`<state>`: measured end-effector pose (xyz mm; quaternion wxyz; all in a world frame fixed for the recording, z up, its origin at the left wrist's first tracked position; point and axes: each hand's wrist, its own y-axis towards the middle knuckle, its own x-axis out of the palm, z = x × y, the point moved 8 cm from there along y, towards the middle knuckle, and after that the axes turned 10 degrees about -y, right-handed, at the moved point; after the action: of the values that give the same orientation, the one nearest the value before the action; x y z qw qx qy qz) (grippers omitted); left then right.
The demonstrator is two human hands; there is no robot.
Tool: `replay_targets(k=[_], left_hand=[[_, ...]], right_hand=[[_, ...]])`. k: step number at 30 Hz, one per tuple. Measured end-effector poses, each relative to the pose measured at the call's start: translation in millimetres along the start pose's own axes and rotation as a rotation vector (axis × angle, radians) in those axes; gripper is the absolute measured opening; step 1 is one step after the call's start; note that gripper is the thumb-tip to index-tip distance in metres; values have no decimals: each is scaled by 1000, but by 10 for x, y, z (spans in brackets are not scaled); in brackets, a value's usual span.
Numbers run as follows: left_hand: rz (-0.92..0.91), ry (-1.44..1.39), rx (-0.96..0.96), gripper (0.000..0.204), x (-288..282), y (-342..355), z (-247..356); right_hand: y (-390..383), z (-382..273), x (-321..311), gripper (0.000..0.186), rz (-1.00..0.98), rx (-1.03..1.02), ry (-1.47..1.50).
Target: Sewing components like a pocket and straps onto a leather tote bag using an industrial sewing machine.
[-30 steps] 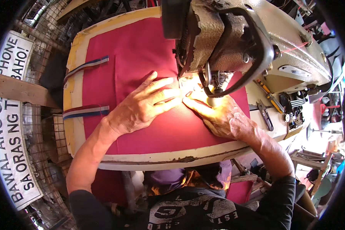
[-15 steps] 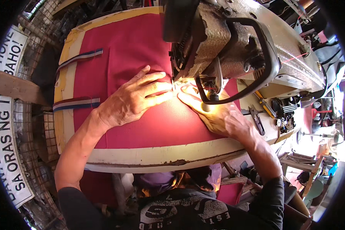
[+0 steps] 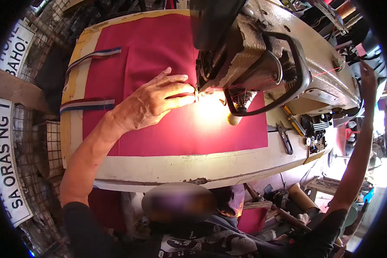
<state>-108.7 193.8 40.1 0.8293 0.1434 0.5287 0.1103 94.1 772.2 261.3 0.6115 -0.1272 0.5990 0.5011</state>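
A large red fabric panel (image 3: 167, 137) lies over the pale sewing table under the sewing machine (image 3: 301, 56). My left hand (image 3: 152, 101) rests flat on it, fingers stretched toward the needle area (image 3: 197, 92), where a lamp lights the cloth brightly. Far to the right, at the wheel end of the machine, is my right hand (image 3: 367, 73) on a stretched-out arm; it is small and its fingers are unclear. Two striped straps (image 3: 88, 104) in blue, white and red lie on the panel's left side. A red thread (image 3: 327, 72) runs along the machine.
Thread snips (image 3: 284, 138) and a yellow-handled screwdriver (image 3: 294, 122) lie right of the fabric, beside a bobbin winder (image 3: 317, 134). A black bar guard (image 3: 303, 71) sticks out from the machine head. Wire mesh (image 3: 36, 150) and lettered signs stand at the left.
My right hand has left the fabric by the needle and moved far right to the machine's wheel end. My left hand stays on the fabric. The panel's right part is now uncovered.
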Motion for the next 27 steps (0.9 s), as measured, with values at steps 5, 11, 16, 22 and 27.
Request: replay_targets(k=[5, 11, 16, 22, 27], left_hand=[[20, -16, -11, 33, 24, 0, 2], [30, -9, -61, 33, 34, 4, -10], [55, -9, -62, 33, 23, -4, -15], [60, -9, -58, 32, 17, 0, 1], [62, 21, -29, 36, 24, 11, 25]], right_hand=[[229, 279, 753, 36, -122, -238, 46], [84, 320, 711, 38, -338, 185, 337], [41, 189, 675, 42, -369, 157, 362], [98, 193, 722, 40, -316, -223, 224], [-235, 297, 636, 41, -371, 14, 593]])
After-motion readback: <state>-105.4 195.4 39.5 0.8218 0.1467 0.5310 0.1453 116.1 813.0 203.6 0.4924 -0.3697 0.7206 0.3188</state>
